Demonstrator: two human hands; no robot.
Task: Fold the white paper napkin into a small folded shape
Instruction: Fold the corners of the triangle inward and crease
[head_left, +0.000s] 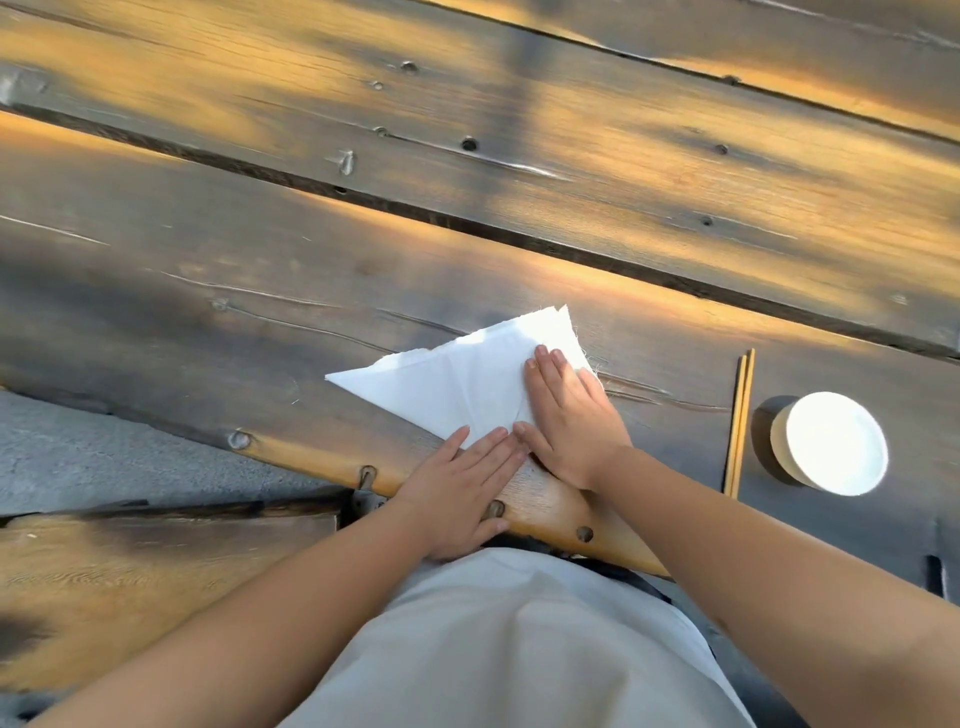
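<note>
The napkin (457, 376) lies flat on the wooden table (519, 156), close to the table's near edge, folded into a triangle with one point toward the left and another toward the far side. Its lower right part is hidden under the hands. A crease runs across the middle, and the far edges look slightly frayed.

The right hand (569, 415) lies open and flat on the right part of the napkin, fingers stretched toward the far edge of the table, palm pressing down. The left hand (462, 488) is also open and flat, resting on the near edge of the table; its fingertips (491, 441) reach the napkin's near side and seem to touch the thumb of the right hand, though the meeting point is hard to read. Neither hand grips anything.

Toward the right edge of the table lies a pair of chopsticks (740, 421), and just beyond them stands a white cup (834, 444).
</note>
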